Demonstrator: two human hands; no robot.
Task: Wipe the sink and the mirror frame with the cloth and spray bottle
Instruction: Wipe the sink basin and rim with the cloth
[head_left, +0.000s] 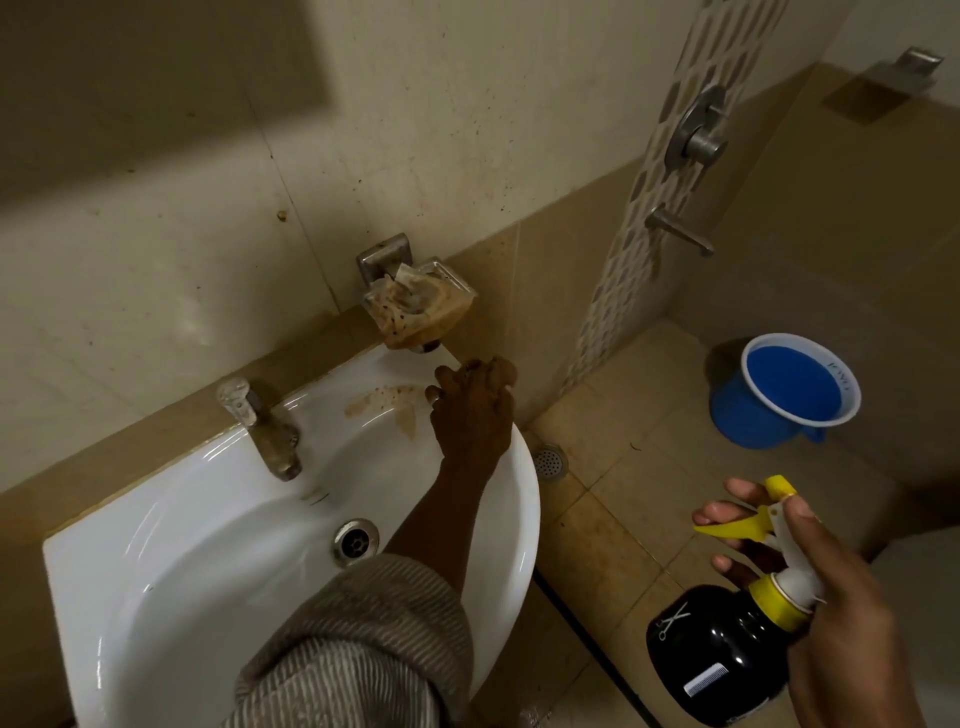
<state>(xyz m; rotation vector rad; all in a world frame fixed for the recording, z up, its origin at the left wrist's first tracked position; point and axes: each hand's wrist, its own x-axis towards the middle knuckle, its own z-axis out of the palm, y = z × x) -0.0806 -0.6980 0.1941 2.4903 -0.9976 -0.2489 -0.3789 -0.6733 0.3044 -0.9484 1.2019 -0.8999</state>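
Reaching across the white sink (156, 597), the left hand (470, 410) pressed curled fingers on its far right rim beside a brown stain (387, 408); any cloth was hidden. Over open floor, the right hand (831, 587) gripped a black spray bottle (722, 654), tilted, nozzle pointing up-left.

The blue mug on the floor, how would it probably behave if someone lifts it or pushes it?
The blue mug looks like thin plastic, so it is probably light and stiff, not fragile. Its mouth is wider than its base, so a push near the rim might tip it. It stands upright on the tiled floor, which may let it slide. Whether it holds water cannot be told.
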